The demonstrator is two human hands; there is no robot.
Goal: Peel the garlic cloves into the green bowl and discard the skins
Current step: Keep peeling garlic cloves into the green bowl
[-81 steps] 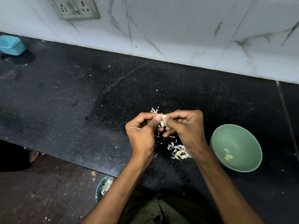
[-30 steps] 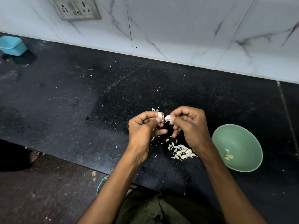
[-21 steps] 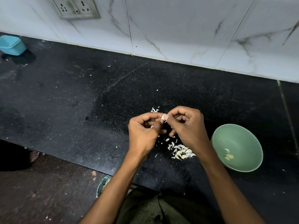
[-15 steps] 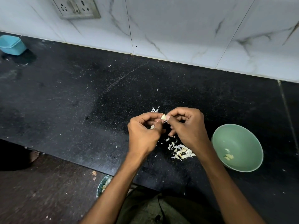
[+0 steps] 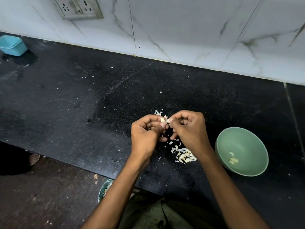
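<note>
Pale garlic clove (image 5: 163, 120) pinched btwn both hands' fingers (image 5: 163, 124) (above counter).

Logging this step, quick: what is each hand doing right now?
Left hand: closed, pinching the garlic clove.
Right hand: closed, pinching skin on the same clove.

my black countertop (image 5: 69, 103) carries the green bowl (image 5: 257, 169) beside loose garlic skins (image 5: 184, 156). a blue container (image 5: 12, 45) sits far left.
</note>
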